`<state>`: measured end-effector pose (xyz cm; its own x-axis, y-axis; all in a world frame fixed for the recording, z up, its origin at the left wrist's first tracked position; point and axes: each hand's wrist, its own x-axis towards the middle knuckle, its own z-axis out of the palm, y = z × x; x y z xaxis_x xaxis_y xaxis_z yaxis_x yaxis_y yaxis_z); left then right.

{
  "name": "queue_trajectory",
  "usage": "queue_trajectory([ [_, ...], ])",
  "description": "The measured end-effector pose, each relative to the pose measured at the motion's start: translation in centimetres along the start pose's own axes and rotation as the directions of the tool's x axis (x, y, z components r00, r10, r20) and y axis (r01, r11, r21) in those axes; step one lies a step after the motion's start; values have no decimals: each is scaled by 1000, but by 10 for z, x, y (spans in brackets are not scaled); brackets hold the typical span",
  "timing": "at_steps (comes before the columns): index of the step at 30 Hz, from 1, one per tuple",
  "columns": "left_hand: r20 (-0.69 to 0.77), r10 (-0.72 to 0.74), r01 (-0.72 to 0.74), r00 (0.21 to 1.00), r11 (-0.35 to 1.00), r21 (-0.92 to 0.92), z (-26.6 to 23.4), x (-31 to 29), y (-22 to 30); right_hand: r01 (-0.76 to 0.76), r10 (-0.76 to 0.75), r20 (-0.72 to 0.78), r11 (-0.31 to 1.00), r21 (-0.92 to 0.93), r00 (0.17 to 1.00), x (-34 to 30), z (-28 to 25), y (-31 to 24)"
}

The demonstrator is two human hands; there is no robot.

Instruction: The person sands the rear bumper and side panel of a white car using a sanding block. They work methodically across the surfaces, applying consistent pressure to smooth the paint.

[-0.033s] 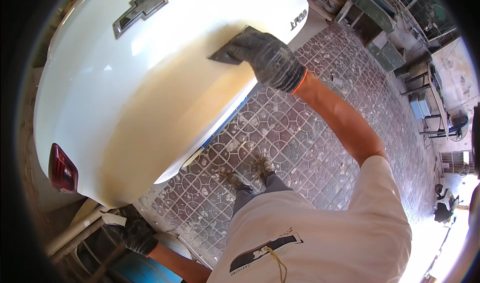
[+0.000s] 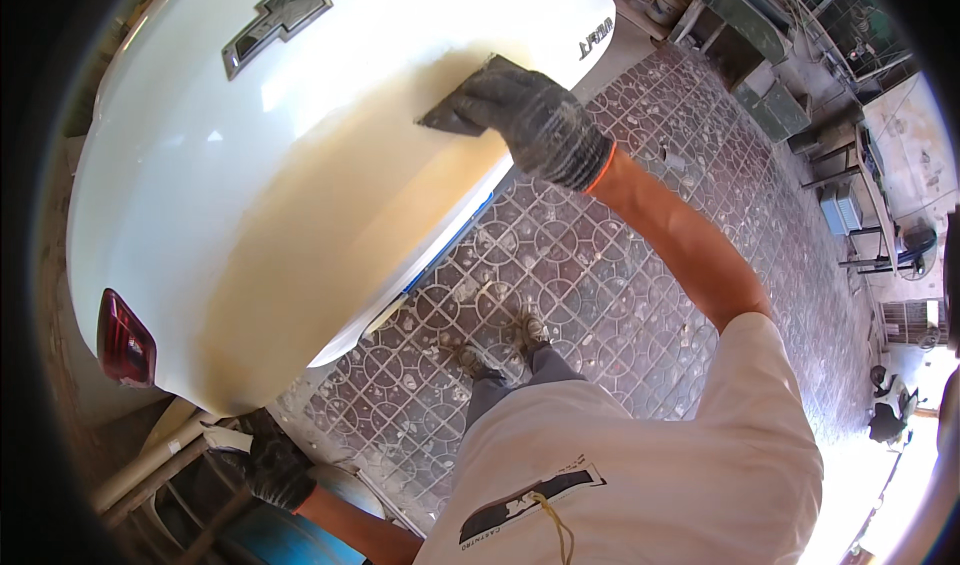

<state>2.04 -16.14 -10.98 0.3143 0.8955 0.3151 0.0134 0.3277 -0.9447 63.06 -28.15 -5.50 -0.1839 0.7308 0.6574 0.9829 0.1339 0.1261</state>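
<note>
A white car body panel [image 2: 250, 205] with a dark emblem [image 2: 290, 10] and a red tail light [image 2: 125, 340] fills the left of the view. My right hand [image 2: 540, 125], in a grey work glove, presses a dark abrasive sheet [image 2: 455, 117] flat against the panel's yellowish sanded area near its right edge. My left hand [image 2: 270, 465], in a dark glove, is low at the panel's bottom edge beside a white scrap [image 2: 222, 435]. Whether it grips anything is unclear.
My feet stand on a patterned tiled floor [image 2: 600, 295] dusted with white. Wooden rails [image 2: 160, 475] and a blue object [image 2: 270, 540] lie under the panel at lower left. Metal racks and clutter [image 2: 800, 115] line the far right.
</note>
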Motion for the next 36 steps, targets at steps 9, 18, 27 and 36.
queue_trajectory([
  [9,-41,-194,100,980,662,-743,-22,1,-17,-49,49,1,996,70,999,-20,-39,-20],
  [18,88,-133,145,987,522,-840,-31,3,-27,36,-39,-19,991,-132,999,46,6,28],
  [27,44,174,-19,984,-144,989,-8,4,-2,-32,29,149,999,18,988,5,-21,5],
  [36,347,-123,57,930,-884,-465,-18,-1,-8,-66,66,-16,997,-40,998,63,-9,5],
])
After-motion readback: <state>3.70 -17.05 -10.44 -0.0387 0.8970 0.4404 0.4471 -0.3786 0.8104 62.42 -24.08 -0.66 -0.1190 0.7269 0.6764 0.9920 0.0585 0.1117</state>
